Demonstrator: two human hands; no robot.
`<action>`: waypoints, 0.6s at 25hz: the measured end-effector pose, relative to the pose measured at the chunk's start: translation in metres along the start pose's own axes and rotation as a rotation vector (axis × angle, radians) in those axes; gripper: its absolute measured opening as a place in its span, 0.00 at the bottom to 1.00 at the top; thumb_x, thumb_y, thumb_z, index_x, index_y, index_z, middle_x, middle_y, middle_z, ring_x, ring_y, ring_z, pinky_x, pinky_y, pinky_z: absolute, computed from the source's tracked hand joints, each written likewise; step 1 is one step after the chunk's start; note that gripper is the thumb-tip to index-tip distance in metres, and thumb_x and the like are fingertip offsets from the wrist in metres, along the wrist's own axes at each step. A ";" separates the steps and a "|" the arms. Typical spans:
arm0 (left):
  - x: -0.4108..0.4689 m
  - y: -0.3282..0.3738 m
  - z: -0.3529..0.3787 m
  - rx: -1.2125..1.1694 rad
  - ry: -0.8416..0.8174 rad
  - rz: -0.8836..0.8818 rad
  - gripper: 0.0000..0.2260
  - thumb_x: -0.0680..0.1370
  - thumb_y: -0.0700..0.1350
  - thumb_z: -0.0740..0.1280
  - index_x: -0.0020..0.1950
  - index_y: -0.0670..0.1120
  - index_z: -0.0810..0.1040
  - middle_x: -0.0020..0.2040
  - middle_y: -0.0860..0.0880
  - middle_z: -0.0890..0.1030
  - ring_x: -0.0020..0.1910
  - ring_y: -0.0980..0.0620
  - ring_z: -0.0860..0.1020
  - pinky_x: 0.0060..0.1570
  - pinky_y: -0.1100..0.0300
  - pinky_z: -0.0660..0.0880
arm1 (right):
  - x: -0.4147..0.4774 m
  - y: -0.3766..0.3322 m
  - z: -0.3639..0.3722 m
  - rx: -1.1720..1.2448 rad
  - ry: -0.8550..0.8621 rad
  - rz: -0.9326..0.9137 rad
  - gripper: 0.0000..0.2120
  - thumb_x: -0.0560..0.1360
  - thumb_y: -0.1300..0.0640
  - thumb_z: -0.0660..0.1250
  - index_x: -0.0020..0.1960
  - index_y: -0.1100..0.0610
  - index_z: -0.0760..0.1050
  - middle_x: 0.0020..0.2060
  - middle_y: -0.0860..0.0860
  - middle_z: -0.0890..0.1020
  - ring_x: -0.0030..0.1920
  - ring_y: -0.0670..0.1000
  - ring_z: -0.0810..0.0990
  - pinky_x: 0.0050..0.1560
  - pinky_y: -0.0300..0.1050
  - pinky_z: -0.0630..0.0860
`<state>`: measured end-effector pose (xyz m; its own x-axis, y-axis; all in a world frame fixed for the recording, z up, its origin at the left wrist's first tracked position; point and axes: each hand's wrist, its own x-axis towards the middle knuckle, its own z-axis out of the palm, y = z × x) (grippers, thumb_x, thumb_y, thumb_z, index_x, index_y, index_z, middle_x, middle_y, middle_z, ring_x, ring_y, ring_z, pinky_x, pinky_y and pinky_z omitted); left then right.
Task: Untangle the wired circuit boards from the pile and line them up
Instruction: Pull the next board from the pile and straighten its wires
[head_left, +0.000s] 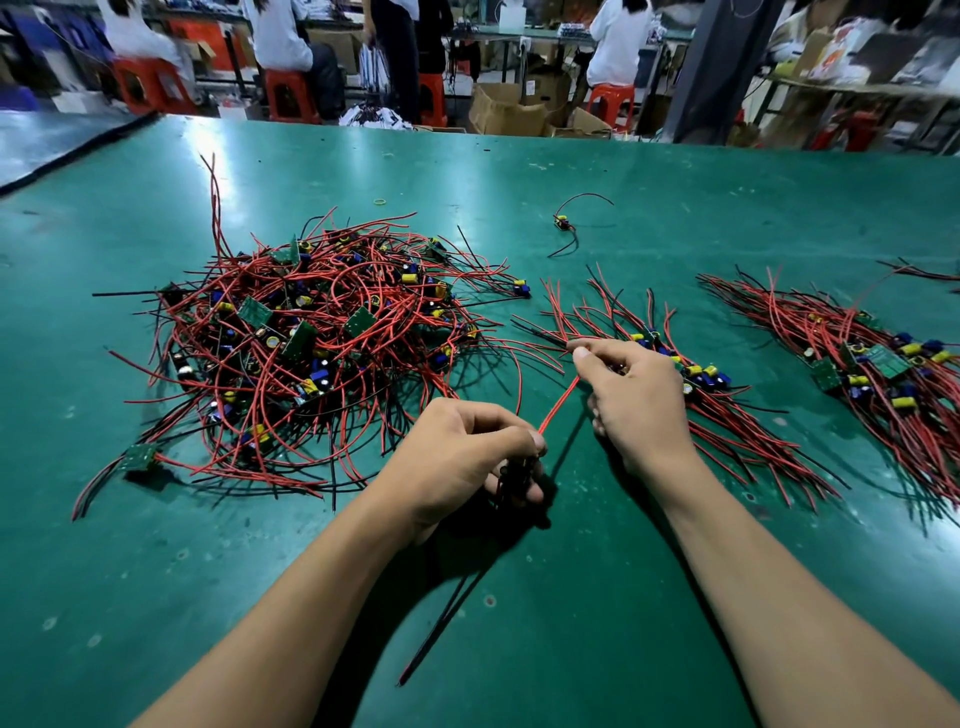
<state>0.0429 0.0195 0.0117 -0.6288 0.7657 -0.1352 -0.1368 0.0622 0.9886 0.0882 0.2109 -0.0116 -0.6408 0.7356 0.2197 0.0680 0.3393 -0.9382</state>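
The left forearm and the right forearm are both bare as far as the lower edge shows; the left hand and the right hand are bare too; the right thumb's nail is short and plain.

On the table: pile at left, middle row beside it, second row at right, lone board behind them.

hidden: contents of left hand grip | cut off: right-hand row at edge | blurred: background people
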 end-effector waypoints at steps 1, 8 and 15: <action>0.000 0.000 0.000 -0.013 0.012 -0.001 0.06 0.75 0.35 0.69 0.39 0.40 0.83 0.34 0.39 0.81 0.29 0.45 0.81 0.27 0.62 0.75 | -0.001 0.000 0.001 0.022 -0.001 0.005 0.08 0.77 0.55 0.69 0.51 0.56 0.85 0.26 0.37 0.73 0.32 0.43 0.71 0.42 0.42 0.68; 0.005 0.005 0.004 -0.322 0.139 -0.067 0.13 0.80 0.45 0.65 0.48 0.35 0.80 0.41 0.36 0.83 0.35 0.44 0.83 0.38 0.54 0.83 | -0.009 -0.017 -0.005 0.364 -0.012 0.268 0.15 0.78 0.43 0.68 0.43 0.55 0.80 0.30 0.49 0.76 0.21 0.45 0.68 0.20 0.36 0.64; 0.012 0.008 -0.002 -0.428 0.102 -0.187 0.30 0.81 0.63 0.51 0.61 0.38 0.76 0.50 0.38 0.83 0.46 0.42 0.83 0.49 0.50 0.80 | -0.021 -0.026 -0.003 0.286 -0.133 0.208 0.12 0.77 0.44 0.70 0.43 0.52 0.82 0.32 0.46 0.79 0.27 0.46 0.72 0.25 0.40 0.68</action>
<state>0.0329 0.0276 0.0180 -0.6322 0.6987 -0.3349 -0.5440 -0.0924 0.8340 0.1019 0.1881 0.0092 -0.7305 0.6829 -0.0027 0.0029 -0.0009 -1.0000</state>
